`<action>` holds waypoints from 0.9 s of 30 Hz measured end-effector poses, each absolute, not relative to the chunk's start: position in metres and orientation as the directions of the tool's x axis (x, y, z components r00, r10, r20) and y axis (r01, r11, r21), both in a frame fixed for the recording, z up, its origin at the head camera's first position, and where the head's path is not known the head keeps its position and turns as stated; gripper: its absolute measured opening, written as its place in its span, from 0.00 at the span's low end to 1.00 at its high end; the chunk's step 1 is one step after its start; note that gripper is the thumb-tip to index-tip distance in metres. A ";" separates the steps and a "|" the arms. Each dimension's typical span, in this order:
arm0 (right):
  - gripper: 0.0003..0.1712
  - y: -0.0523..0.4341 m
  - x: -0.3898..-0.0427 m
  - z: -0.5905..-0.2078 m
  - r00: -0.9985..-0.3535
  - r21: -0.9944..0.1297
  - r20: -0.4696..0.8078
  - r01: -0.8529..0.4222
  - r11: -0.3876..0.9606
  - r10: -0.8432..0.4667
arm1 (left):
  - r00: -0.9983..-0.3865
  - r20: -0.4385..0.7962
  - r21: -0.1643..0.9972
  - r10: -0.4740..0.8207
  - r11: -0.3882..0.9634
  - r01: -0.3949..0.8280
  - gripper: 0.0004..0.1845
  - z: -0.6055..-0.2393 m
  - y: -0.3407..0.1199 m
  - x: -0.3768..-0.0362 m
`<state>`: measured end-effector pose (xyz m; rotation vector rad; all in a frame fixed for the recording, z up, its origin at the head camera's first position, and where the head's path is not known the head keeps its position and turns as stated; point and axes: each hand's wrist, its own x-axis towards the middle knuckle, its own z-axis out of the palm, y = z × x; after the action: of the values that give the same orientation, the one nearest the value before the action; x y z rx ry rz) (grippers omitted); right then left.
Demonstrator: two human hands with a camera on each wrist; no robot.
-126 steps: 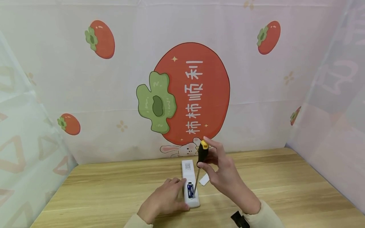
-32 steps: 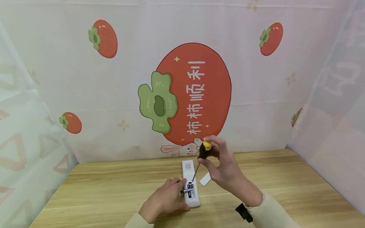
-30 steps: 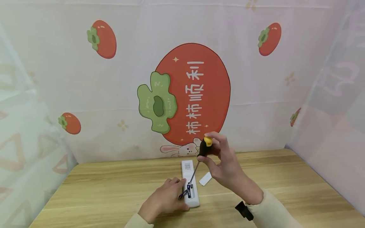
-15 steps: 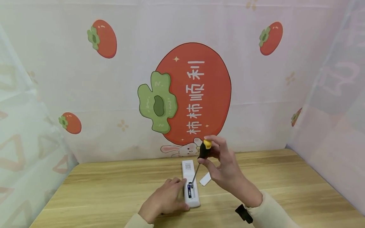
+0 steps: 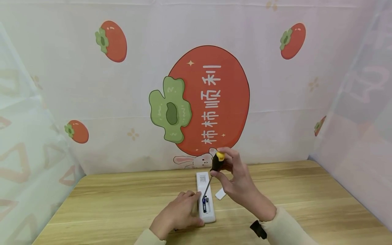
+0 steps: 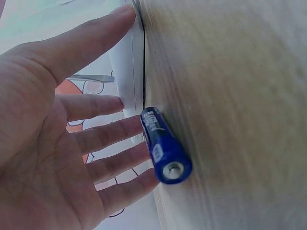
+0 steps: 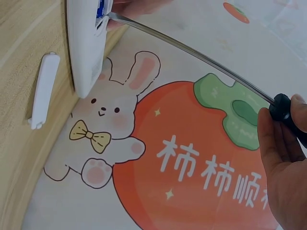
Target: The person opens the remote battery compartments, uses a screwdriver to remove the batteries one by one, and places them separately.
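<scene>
A white remote (image 5: 204,195) lies face down on the wooden table (image 5: 122,200), its battery bay uncovered with a blue battery (image 5: 204,206) in it. My right hand (image 5: 229,172) grips a screwdriver (image 5: 217,162) with a black handle and yellow cap. Its shaft (image 7: 192,50) slants down and the tip is in the bay. My left hand (image 5: 180,213) lies flat on the table, with straight fingers (image 6: 100,103) pressed against the remote's left side (image 6: 128,72). A second blue battery (image 6: 164,146) lies loose on the table by those fingers.
The remote's small white battery cover (image 5: 220,194) lies on the table just right of the remote, also seen in the right wrist view (image 7: 43,91). A printed persimmon backdrop (image 5: 211,98) closes off the back, and cloth screens stand at both sides.
About a second ago the screwdriver tip levered one battery up and out to the left. It is out of the bay now, and the tip is back at the remaining battery. My left hand stayed put.
</scene>
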<state>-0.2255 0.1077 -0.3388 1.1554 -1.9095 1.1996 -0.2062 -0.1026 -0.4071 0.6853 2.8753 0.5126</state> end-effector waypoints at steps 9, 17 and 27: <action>0.42 0.107 -0.227 -0.340 -0.464 -0.399 0.810 -0.884 0.242 -0.358 | -0.887 -0.060 0.358 0.458 0.839 0.409 0.45 -0.406 -0.102 -0.205; 0.42 0.106 -0.228 -0.342 -0.459 -0.396 0.810 -0.887 0.238 -0.365 | -0.887 -0.071 0.363 0.456 0.840 0.403 0.45 -0.406 -0.102 -0.206; 0.45 0.099 -0.227 -0.337 -0.461 -0.366 0.794 -0.883 0.292 -0.397 | -0.886 -0.068 0.360 0.458 0.840 0.406 0.45 -0.405 -0.103 -0.207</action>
<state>-0.2269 0.0988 -0.3374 1.1395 -1.9918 1.1000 -0.2066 -0.1025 -0.4055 0.6771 2.8666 0.5107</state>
